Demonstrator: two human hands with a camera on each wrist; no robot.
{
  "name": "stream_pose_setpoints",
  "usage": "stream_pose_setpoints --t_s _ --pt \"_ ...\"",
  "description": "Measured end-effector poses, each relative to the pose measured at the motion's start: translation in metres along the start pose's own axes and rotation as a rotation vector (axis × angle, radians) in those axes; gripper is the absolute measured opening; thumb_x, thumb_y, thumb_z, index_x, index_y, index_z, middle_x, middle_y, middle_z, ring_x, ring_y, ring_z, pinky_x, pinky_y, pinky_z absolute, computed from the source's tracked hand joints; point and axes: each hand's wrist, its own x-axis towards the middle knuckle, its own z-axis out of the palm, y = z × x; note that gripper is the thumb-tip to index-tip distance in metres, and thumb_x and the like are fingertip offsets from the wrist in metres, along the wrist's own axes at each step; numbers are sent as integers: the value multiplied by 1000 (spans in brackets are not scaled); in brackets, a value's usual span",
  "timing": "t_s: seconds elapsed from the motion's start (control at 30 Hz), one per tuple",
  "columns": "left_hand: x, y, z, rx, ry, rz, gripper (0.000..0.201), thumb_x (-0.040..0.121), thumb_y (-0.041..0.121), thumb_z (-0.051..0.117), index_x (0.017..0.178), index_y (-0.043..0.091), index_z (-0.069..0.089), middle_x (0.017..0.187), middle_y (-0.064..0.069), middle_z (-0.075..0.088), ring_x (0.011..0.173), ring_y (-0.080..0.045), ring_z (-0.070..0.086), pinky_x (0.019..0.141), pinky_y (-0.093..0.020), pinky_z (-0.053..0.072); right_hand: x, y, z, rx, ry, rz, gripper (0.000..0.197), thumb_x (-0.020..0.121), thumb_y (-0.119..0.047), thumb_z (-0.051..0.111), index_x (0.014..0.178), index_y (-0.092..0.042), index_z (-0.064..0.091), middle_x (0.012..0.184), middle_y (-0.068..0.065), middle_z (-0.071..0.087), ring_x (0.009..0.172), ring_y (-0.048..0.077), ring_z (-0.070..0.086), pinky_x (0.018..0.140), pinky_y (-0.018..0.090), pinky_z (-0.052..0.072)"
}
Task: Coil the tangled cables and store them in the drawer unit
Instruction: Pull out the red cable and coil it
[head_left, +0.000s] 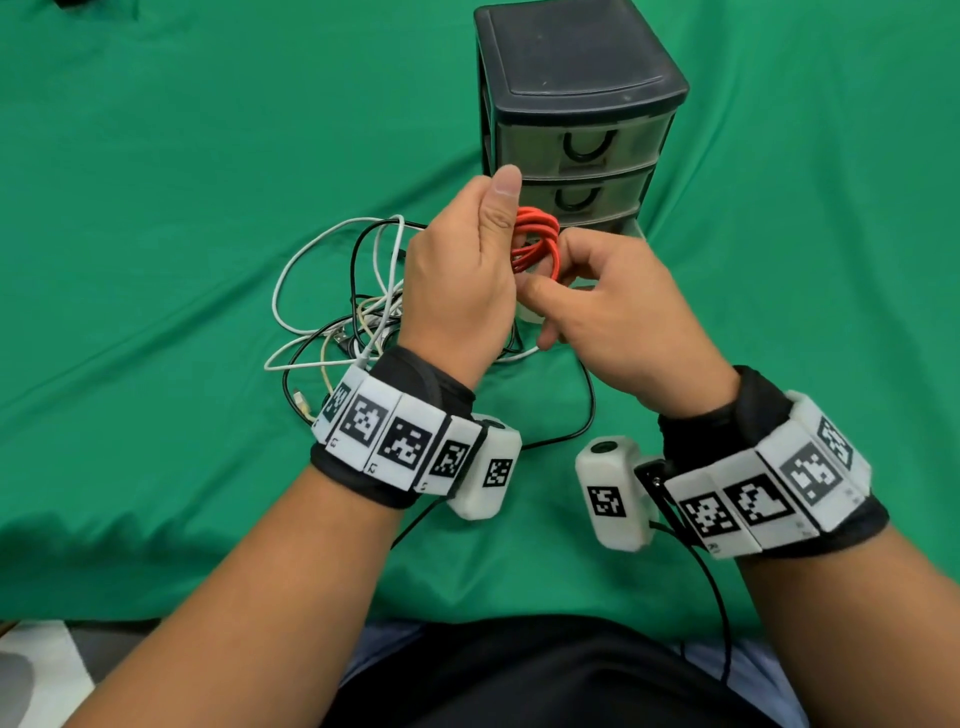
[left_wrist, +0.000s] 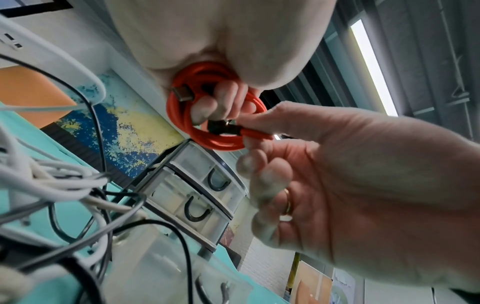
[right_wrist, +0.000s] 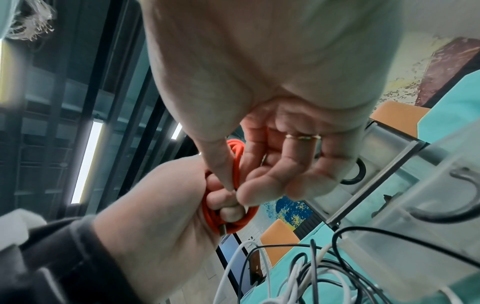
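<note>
An orange cable (head_left: 535, 244) is wound into a small coil and held in the air in front of the drawer unit (head_left: 576, 119). My left hand (head_left: 467, 270) grips the coil (left_wrist: 215, 123) with its fingers curled through the loop. My right hand (head_left: 608, 306) pinches the cable's loose plug end (left_wrist: 249, 131) between thumb and forefinger, right at the coil (right_wrist: 236, 205). A tangle of white and black cables (head_left: 353, 301) lies on the green cloth under and left of my left hand.
The dark drawer unit has translucent drawers with black handles (head_left: 584, 148); the two upper ones are closed. A clear open drawer (right_wrist: 415, 205) shows in the wrist views, low by the cables. Green cloth (head_left: 182, 182) covers the table.
</note>
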Motion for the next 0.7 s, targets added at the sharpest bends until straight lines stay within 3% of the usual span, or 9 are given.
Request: stream_pose_setpoints --t_s 0.13,0.27,0.47,0.6,0.7 --pt "1 -1 -3 35 -1 6 42 104 35 38 65 19 41 55 5 42 54 -16 40 55 -35 32 -3 -3 -5 -43 -56 -2 24 88 -20 70 78 -2 59 59 -3 60 42 1 55 48 12 40" --pt "4 -3 -6 110 -21 16 48 101 36 40 57 21 31 50 3 33 51 -14 32 54 -33 22 -7 -9 -13 -98 -151 0 24 88 -20 71 73 -7 58 55 -2 60 37 -1 48 42 8 31" --pt "2 -1 -7 169 -26 50 49 101 34 41 56 22 27 48 2 28 49 -16 30 54 -33 20 -8 -13 -24 -161 -252 14 25 88 -23 71 76 -5 58 54 -3 59 38 -3 49 43 13 36" --pt "0 2 -7 189 -28 85 50 101 32 42 55 25 25 47 3 26 46 -13 30 53 -32 17 -7 -12 -29 -183 -286 16 27 87 -25 71 71 -11 57 53 -3 61 42 -1 51 47 16 39" --pt "4 -3 -12 241 -14 92 50 101 32 43 55 23 24 46 1 26 50 -19 29 54 -33 18 -7 -10 -37 -192 -313 14 28 85 -27 73 66 -16 56 56 2 66 47 4 53 50 20 40"
